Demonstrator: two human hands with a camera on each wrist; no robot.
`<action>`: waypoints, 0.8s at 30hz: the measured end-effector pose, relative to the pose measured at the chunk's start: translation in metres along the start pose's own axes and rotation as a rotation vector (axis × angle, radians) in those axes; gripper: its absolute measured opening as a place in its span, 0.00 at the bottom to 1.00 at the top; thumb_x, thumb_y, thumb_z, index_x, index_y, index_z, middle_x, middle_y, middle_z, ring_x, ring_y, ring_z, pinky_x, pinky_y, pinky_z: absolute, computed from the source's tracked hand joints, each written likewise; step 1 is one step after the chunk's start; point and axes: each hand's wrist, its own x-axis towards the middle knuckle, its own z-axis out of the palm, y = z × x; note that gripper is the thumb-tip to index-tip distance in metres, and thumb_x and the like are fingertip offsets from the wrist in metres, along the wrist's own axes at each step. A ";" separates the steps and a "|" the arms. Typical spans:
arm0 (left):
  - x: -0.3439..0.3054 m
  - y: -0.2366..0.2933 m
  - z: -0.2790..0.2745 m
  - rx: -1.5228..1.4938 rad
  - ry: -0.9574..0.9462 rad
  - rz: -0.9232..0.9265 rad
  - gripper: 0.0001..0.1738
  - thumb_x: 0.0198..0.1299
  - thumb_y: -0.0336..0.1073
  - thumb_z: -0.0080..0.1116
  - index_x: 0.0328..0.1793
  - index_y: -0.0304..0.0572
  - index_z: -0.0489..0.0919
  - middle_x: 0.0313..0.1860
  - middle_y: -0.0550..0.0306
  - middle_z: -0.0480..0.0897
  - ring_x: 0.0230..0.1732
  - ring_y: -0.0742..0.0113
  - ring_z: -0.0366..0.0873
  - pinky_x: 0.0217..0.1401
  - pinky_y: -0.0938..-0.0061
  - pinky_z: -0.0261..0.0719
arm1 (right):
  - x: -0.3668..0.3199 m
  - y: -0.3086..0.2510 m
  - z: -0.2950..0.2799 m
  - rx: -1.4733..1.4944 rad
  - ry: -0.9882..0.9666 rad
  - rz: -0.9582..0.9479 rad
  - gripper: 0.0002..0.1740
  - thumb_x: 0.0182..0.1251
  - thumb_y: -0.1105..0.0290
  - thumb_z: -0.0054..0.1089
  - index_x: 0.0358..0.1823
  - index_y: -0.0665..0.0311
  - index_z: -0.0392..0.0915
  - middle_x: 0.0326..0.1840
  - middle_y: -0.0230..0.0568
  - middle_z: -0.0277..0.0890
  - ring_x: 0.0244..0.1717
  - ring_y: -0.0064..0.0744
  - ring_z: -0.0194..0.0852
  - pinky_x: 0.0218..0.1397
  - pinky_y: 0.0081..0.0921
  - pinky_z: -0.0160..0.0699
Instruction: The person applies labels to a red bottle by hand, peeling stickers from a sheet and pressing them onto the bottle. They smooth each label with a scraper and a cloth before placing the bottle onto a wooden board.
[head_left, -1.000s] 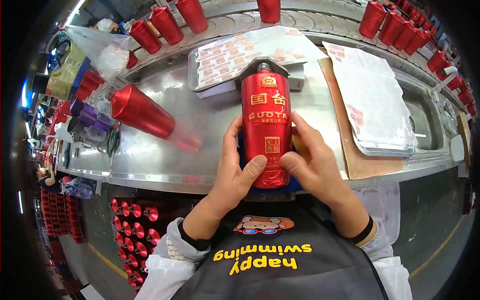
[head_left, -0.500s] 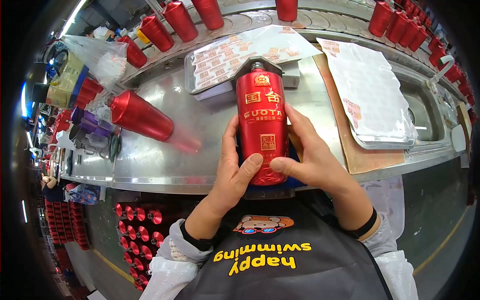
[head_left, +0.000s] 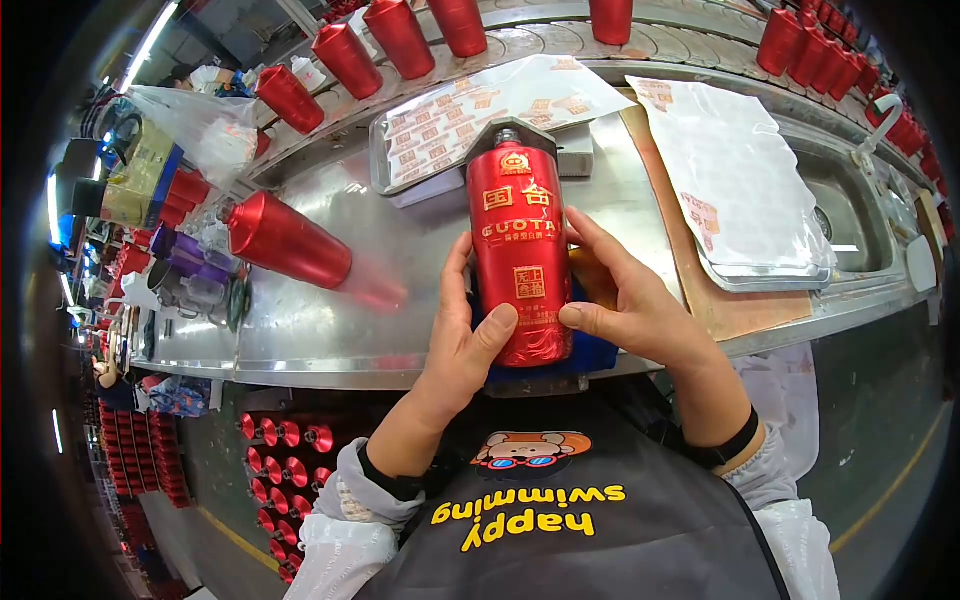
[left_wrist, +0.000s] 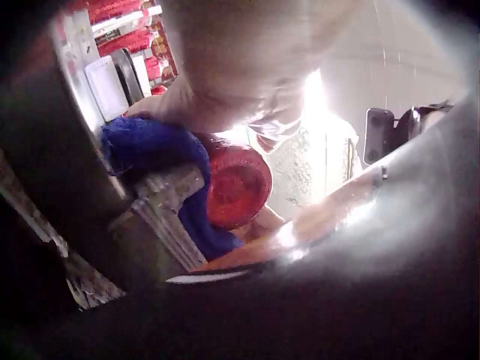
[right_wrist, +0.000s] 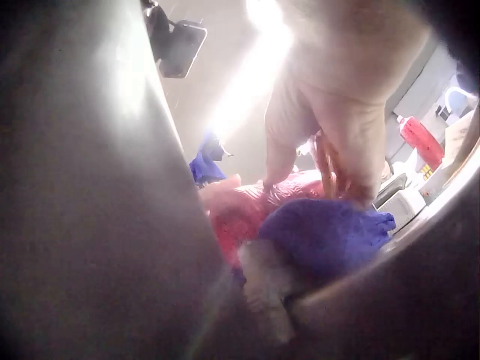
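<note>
Far out at nine o'clock from the work, on its side on the steel bench (head_left: 330,330), a spare bottle (head_left: 288,241), untouched; nearer in, left hand (head_left: 462,345) clamped on the labelled bottle (head_left: 522,250), fingers curled round its left flank, thumb pressed flat on the lower front under the small gold square; labelled bottle itself laid lengthwise at centre, neck toward twelve o'clock by a grey block (head_left: 575,150), base toward six o'clock at the bench edge, cradled on a blue cloth (head_left: 590,352); from the left wrist, same labelled bottle (left_wrist: 238,184) seen end-on, nested in that cloth; at three o'clock of it, right hand (head_left: 625,305) likewise closed on the bottle, fingers wrapped along the right flank, thumb tip on the lower front, apart from the left thumb; beyond at twelve o'clock, a tray of label sheets (head_left: 480,105); at two o'clock, a stack of sheets (head_left: 740,180); judged as the pressing-down stage of labelling, both thumbs on the lower front; next move calls for a firm side grip against rolling, even thumb pressure outward from the middle, no creasing of the label
</note>
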 end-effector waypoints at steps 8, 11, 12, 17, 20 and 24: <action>-0.001 0.009 0.009 0.193 0.050 0.057 0.52 0.59 0.41 0.62 0.81 0.33 0.43 0.76 0.37 0.56 0.77 0.50 0.56 0.80 0.56 0.49 | -0.007 0.006 -0.004 -0.001 0.037 -0.016 0.50 0.62 0.77 0.68 0.81 0.65 0.46 0.73 0.57 0.62 0.75 0.44 0.60 0.77 0.34 0.58; -0.008 0.015 -0.008 0.796 -0.049 0.372 0.47 0.61 0.42 0.61 0.80 0.35 0.48 0.76 0.40 0.56 0.77 0.50 0.55 0.80 0.57 0.48 | -0.008 0.009 -0.005 -0.016 0.066 -0.021 0.49 0.62 0.73 0.69 0.80 0.65 0.48 0.71 0.59 0.64 0.73 0.44 0.64 0.75 0.35 0.61; -0.010 0.019 -0.016 1.053 -0.111 0.489 0.46 0.61 0.43 0.61 0.80 0.36 0.50 0.76 0.42 0.55 0.77 0.51 0.54 0.80 0.58 0.49 | -0.008 0.008 -0.004 -0.025 0.089 -0.015 0.49 0.62 0.71 0.70 0.80 0.66 0.49 0.70 0.60 0.65 0.72 0.45 0.65 0.75 0.35 0.62; 0.010 0.022 0.000 0.780 -0.020 0.389 0.47 0.57 0.42 0.64 0.79 0.40 0.54 0.77 0.35 0.57 0.75 0.40 0.52 0.79 0.50 0.44 | -0.004 0.010 0.007 -0.117 0.162 -0.108 0.50 0.60 0.64 0.73 0.78 0.70 0.51 0.67 0.63 0.69 0.69 0.46 0.70 0.71 0.35 0.67; 0.012 0.016 0.010 0.719 -0.020 0.247 0.52 0.55 0.38 0.63 0.81 0.40 0.45 0.77 0.34 0.52 0.77 0.39 0.49 0.79 0.51 0.45 | -0.003 0.013 0.004 -0.137 0.171 -0.112 0.50 0.60 0.65 0.73 0.78 0.72 0.51 0.66 0.63 0.70 0.68 0.46 0.71 0.70 0.34 0.68; 0.013 0.016 0.010 0.437 -0.059 0.080 0.55 0.54 0.31 0.59 0.83 0.42 0.37 0.79 0.37 0.45 0.79 0.45 0.47 0.79 0.54 0.51 | -0.006 0.008 0.003 -0.131 0.171 -0.082 0.50 0.60 0.65 0.72 0.77 0.73 0.51 0.65 0.63 0.70 0.66 0.46 0.72 0.70 0.35 0.69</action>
